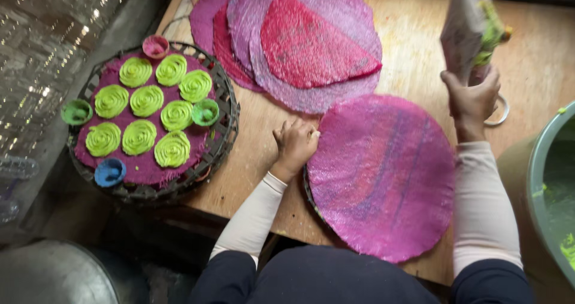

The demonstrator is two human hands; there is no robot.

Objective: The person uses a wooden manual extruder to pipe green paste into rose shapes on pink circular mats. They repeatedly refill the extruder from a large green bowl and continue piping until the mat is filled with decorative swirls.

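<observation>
A round magenta cloth sheet lies over a dark round tray at the near edge of the wooden table. My left hand rests with curled fingers on the sheet's left rim, gripping its edge. My right hand is raised at the right, closed around the neck of a pale piping bag smeared with green paste at its top.
A woven dark basket at left holds a magenta sheet with several green paste spirals and small coloured cups on its rim. A stack of magenta sheets lies at the back. A green basin stands at right. A white ring lies near my right wrist.
</observation>
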